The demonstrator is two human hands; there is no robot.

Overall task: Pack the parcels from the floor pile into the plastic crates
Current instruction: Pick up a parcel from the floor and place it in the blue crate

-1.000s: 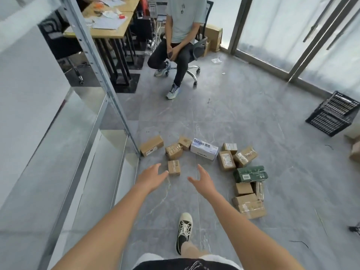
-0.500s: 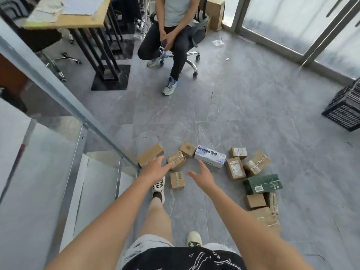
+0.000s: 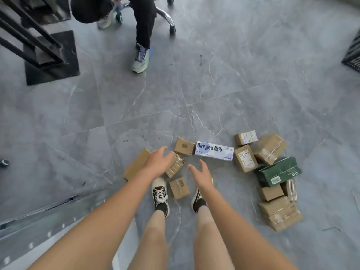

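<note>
Several parcels lie in a pile on the grey tiled floor. My left hand hovers with fingers spread over a taped brown parcel, beside a long flat brown box. My right hand is open, held above the floor right of a small brown parcel. Beyond the hands lie a small cube box and a white Deeyeo box. A green box rests on brown parcels at the right. A black plastic crate shows at the right edge.
My two shoes stand right at the pile. A seated person's legs and sneaker and an office chair base are ahead. A black desk frame is at top left, a metal rail at lower left.
I have stepped up to the pile and the view has tilted down. Both hands have dropped closer to the parcels, the left one now over the taped brown parcel.
</note>
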